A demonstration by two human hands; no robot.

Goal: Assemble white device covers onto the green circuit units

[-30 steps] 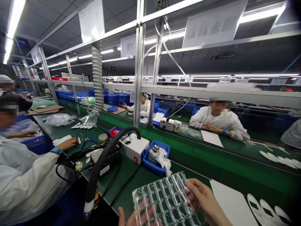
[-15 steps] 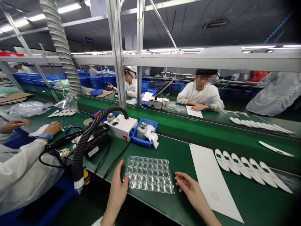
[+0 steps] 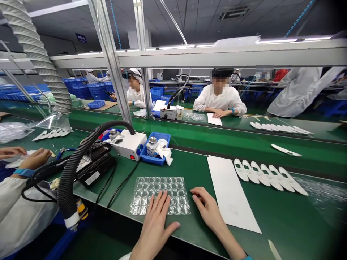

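Note:
A clear plastic sheet (image 3: 141, 189) with rows of square pockets or films lies flat on the green bench. My left hand (image 3: 155, 224) rests over its lower middle, fingers stretched out and thumb apart. Just right of the sheet, my right hand (image 3: 207, 207) is near the bench surface with loosely bent fingers. The thumb and forefinger look slightly apart, and nothing shows between them. Beyond that hand lies a long white sheet (image 3: 230, 191) with a faint square mark near its lower end. White oval shells with small windows (image 3: 264, 175) stand in an overlapping row farther right.
A blue tray (image 3: 154, 159) holds a metal-topped bottle and tissues. Left of it are a white box (image 3: 128, 144) with a black hose (image 3: 81, 151) and a black device (image 3: 96, 169). A co-worker's hands (image 3: 35, 159) work at the left. A single shell (image 3: 286, 150) lies on the green belt.
My left hand has moved from the sheet's left edge onto its lower middle, fingers now flat. My right hand stays beside the sheet. The view has turned slightly right.

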